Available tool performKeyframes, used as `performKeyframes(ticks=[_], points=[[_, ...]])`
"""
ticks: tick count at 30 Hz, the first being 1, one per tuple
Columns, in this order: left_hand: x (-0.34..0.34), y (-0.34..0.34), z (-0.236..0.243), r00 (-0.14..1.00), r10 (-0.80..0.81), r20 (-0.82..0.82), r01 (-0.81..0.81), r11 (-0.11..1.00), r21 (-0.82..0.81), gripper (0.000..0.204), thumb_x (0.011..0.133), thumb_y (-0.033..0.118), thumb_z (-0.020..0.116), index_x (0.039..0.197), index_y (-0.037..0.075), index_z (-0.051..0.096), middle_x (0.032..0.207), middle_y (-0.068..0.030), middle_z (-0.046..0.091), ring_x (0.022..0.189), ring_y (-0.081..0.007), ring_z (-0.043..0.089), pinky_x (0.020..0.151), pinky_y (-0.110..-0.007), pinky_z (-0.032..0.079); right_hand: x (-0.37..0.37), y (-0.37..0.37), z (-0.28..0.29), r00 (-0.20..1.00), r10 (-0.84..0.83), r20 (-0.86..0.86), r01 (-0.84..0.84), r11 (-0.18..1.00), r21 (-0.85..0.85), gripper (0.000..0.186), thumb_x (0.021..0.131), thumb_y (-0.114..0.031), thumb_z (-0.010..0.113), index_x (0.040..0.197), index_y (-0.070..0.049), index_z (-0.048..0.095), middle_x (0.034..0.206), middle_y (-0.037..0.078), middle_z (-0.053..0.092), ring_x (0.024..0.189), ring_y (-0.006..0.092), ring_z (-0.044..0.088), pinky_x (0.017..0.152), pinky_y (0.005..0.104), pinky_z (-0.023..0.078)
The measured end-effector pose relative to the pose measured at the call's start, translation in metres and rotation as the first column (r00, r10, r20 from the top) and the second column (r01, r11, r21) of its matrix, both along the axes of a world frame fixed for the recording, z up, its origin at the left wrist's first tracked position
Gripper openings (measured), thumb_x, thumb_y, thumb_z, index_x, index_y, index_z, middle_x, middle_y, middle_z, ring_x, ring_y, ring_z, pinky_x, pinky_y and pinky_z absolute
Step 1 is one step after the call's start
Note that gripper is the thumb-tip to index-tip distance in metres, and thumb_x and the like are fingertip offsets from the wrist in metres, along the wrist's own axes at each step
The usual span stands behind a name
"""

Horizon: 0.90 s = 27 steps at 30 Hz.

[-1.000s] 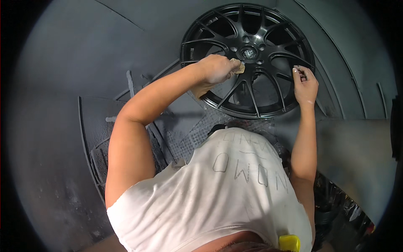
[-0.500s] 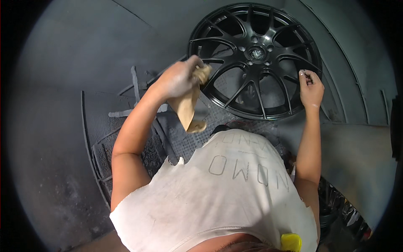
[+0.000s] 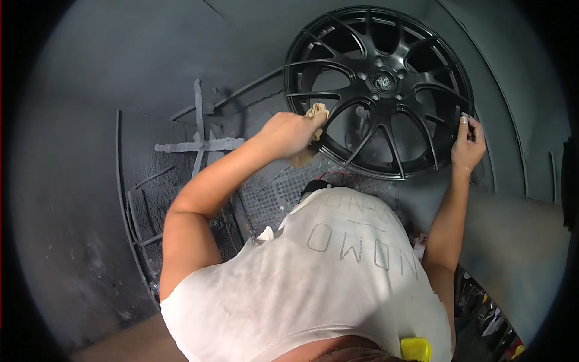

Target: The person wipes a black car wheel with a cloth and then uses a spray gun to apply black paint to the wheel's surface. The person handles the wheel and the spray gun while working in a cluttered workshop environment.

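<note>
A black multi-spoke car wheel (image 3: 393, 130) stands tilted, its face toward me, with a round centre cap and lug holes. My left hand (image 3: 289, 134) is closed around a crumpled tan cloth (image 3: 318, 112) at the wheel's lower left edge. One bunched part of the cloth sticks up past the fingers; another hangs below the hand. At the wheel's right edge, my right hand (image 3: 468, 143) has its thumb and fingertips pinched together against the rim. Whatever lies between those fingertips is too small or hidden to name.
A grey-coated cross-shaped stand (image 3: 199, 145) lies left of the wheel, beside a textured dark panel (image 3: 158, 208). Below the wheel is a studded grey floor mat (image 3: 265, 202). Grey walls curve around behind. Assorted clutter (image 3: 491, 314) shows at the lower right.
My left hand has swung right with the cloth, from beside the wheel to its lower left edge. My right hand has shifted outward along the rim. The whole view has moved slightly.
</note>
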State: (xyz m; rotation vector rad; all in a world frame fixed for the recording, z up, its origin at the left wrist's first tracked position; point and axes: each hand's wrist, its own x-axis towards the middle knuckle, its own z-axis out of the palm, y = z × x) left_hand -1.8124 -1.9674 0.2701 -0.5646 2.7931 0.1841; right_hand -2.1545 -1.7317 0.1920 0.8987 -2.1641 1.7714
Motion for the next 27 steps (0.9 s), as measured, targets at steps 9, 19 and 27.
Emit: performKeyframes(ticks=[9,19,27], points=[[0.024,-0.077,0.047,0.940,0.135,-0.312,-0.060,0.969,0.239,0.035,0.087,0.021,0.069,0.119,0.013,0.054,0.084,-0.0168,0.072,0.084,-0.0369,0.073,0.072,-0.048,0.054,0.077,0.018,0.009,0.986,0.123,-0.114,-0.109,0.987,0.120,0.006,0.090,-0.001,0.070,0.095,0.001,0.067,0.097,0.010,0.072,0.089,0.0203,0.068,0.080,0.0313,0.052],[-0.099,-0.048,-0.008,0.991,-0.023,-0.128,0.051,0.974,0.222,0.056,0.076,0.015,0.072,0.126,0.000,0.052,0.095,-0.0260,0.070,0.093,-0.0452,0.067,0.082,-0.051,0.052,0.050,0.008,0.014,0.973,0.122,-0.196,-0.093,0.984,0.152,0.005,0.092,-0.002,0.065,0.093,0.002,0.068,0.095,0.013,0.070,0.088,0.0267,0.067,0.081,0.0350,0.051],[-0.052,-0.001,0.005,0.992,0.005,-0.124,0.005,0.996,0.083,0.043,0.089,0.019,0.060,0.125,-0.003,0.053,0.083,-0.0217,0.071,0.079,-0.0416,0.070,0.071,-0.050,0.056,0.001,0.011,0.021,0.948,0.217,-0.231,-0.172,0.965,0.199,0.007,0.093,-0.001,0.064,0.097,0.003,0.068,0.103,0.014,0.072,0.098,0.0277,0.068,0.091,0.0356,0.052]])
